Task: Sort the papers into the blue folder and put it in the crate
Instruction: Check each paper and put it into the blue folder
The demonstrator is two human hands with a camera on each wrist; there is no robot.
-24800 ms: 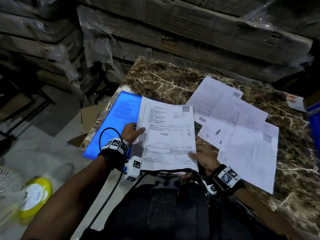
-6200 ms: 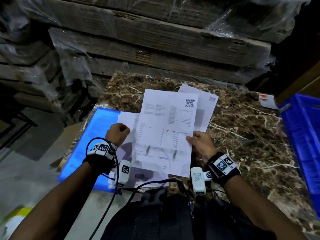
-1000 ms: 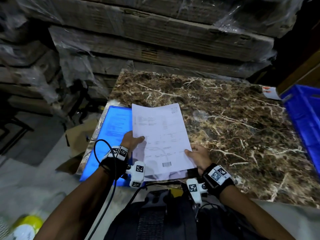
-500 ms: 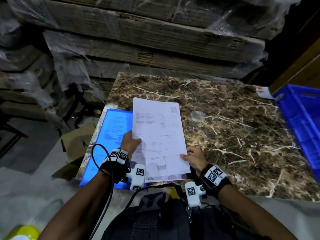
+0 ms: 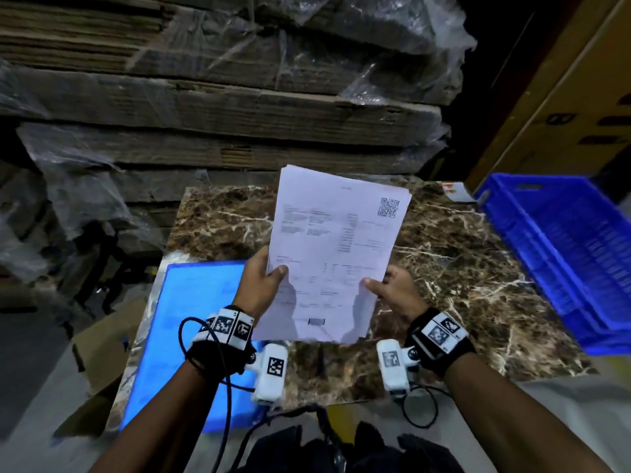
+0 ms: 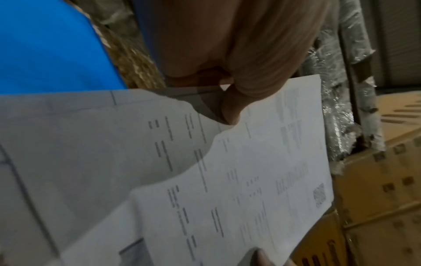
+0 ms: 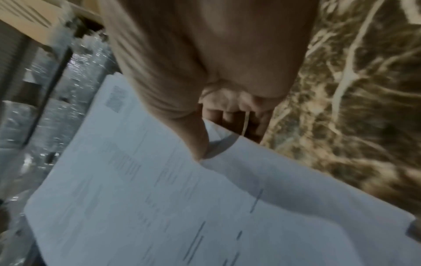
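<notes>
A gathered stack of white printed papers [image 5: 334,247] is held up, tilted above the marble table [image 5: 461,268]. My left hand [image 5: 263,278] pinches its left edge, thumb on the top sheet, and my right hand [image 5: 392,288] pinches its right edge. The wrist views show the papers [image 6: 227,180] [image 7: 159,198] with each thumb on top and fingers underneath. The blue folder [image 5: 191,336] lies flat on the table's left side, below the left hand. The blue crate [image 5: 560,254] stands at the table's right.
Plastic-wrapped stacks of flattened cardboard [image 5: 222,107] rise right behind the table. A tan carton [image 5: 563,97] stands behind the crate. A small white slip [image 5: 452,192] lies at the table's back right corner. Loose cardboard [image 5: 99,353] lies on the floor to the left.
Both hands have lifted the paper stack off the table and tipped it upright. The view has swung right, so more of the crate shows.
</notes>
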